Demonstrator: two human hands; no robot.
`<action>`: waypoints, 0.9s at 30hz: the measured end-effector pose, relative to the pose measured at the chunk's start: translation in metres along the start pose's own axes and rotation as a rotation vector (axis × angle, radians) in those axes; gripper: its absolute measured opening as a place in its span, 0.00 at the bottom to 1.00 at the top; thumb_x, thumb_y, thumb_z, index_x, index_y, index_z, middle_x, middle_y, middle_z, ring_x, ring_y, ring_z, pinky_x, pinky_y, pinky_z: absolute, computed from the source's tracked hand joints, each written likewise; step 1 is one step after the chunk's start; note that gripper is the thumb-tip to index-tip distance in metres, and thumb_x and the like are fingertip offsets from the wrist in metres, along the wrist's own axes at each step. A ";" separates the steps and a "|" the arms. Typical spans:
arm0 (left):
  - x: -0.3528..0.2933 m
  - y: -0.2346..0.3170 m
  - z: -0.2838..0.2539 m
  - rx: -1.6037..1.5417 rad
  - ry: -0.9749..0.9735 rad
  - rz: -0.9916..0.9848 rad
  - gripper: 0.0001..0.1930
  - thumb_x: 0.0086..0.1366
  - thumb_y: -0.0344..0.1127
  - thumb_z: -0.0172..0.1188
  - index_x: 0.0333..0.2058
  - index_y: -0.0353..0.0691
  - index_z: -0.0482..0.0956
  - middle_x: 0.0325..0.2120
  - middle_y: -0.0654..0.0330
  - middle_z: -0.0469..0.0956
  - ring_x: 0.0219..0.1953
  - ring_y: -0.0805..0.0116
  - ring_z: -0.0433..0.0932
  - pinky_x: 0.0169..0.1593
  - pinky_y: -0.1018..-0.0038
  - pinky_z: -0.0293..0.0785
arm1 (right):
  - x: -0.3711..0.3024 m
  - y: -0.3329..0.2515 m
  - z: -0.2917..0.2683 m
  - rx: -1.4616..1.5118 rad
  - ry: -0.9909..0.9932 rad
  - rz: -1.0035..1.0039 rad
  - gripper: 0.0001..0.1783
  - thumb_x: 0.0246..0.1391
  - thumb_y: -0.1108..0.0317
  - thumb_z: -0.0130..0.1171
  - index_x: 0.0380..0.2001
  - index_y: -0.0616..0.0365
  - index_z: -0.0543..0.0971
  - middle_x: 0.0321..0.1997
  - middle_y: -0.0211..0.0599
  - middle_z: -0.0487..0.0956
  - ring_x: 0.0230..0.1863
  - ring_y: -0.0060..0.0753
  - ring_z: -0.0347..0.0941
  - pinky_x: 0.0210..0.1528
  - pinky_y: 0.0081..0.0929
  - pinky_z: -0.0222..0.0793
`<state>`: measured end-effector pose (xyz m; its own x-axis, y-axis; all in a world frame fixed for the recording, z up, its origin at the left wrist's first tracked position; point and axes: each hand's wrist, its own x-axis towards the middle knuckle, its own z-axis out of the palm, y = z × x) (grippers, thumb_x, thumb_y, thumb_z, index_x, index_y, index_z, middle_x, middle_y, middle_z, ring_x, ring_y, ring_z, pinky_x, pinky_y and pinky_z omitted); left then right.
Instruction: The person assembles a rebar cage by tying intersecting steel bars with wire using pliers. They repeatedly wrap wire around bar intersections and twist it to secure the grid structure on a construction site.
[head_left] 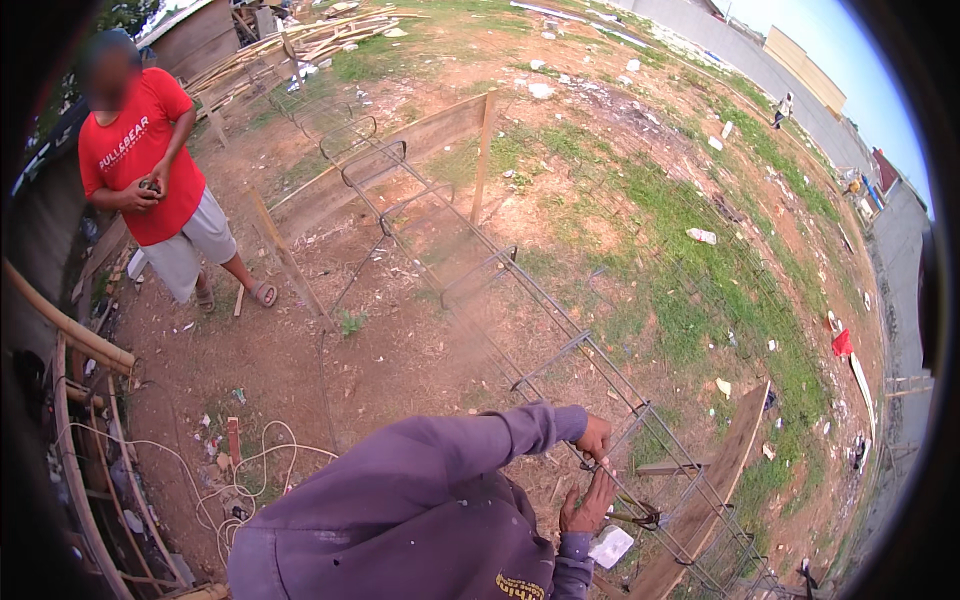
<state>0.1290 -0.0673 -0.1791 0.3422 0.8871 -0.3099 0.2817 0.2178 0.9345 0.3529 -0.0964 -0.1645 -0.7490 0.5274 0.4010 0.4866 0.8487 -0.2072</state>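
Observation:
My two hands meet at the near side of a long cage of thin steel reinforcing bars with square stirrups. My left hand, in a purple sleeve, is closed at a bar beside a stirrup. What its fingers pinch is too small to make out. Just below it, my right hand lies against the cage, fingers stretched up toward the left hand and thumb apart. A white block-shaped object is right beside my right wrist. Under the cage near my hands stands a wooden board.
A person in a red shirt stands at the far left, hands together on a small dark object. A plank on stakes crosses behind the cage. A pale cord lies looped at left. Bamboo poles edge the left side; timber is piled far back.

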 end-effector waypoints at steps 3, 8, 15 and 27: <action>-0.003 0.001 0.003 0.010 0.013 0.056 0.21 0.60 0.51 0.64 0.22 0.36 0.82 0.16 0.64 0.76 0.18 0.74 0.69 0.23 0.71 0.64 | 0.000 0.000 0.001 0.221 -0.124 0.170 0.12 0.51 0.70 0.56 0.40 0.62 0.77 0.45 0.47 0.77 0.54 0.53 0.69 0.65 0.55 0.52; -0.016 0.017 0.000 0.066 0.026 0.060 0.21 0.60 0.50 0.63 0.22 0.35 0.81 0.13 0.65 0.74 0.17 0.75 0.69 0.24 0.71 0.64 | -0.003 -0.031 -0.022 0.552 0.067 0.263 0.13 0.62 0.70 0.47 0.41 0.68 0.78 0.30 0.49 0.79 0.26 0.48 0.74 0.33 0.35 0.71; -0.044 0.036 0.018 0.419 0.391 0.143 0.23 0.59 0.57 0.61 0.26 0.39 0.80 0.18 0.53 0.77 0.24 0.51 0.78 0.30 0.60 0.70 | 0.008 -0.052 -0.055 0.394 -0.209 0.362 0.15 0.57 0.69 0.50 0.45 0.63 0.76 0.25 0.54 0.78 0.24 0.56 0.75 0.27 0.47 0.68; -0.048 0.054 0.027 0.519 0.472 0.060 0.20 0.62 0.54 0.59 0.27 0.42 0.82 0.19 0.50 0.76 0.23 0.49 0.75 0.27 0.60 0.69 | 0.045 -0.008 -0.054 0.277 0.138 0.625 0.10 0.58 0.61 0.54 0.31 0.56 0.77 0.19 0.50 0.76 0.23 0.57 0.75 0.26 0.49 0.67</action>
<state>0.1524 -0.1089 -0.1189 -0.0219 0.9989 -0.0410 0.7060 0.0445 0.7068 0.3395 -0.0814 -0.0962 -0.2929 0.9259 0.2385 0.6618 0.3764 -0.6484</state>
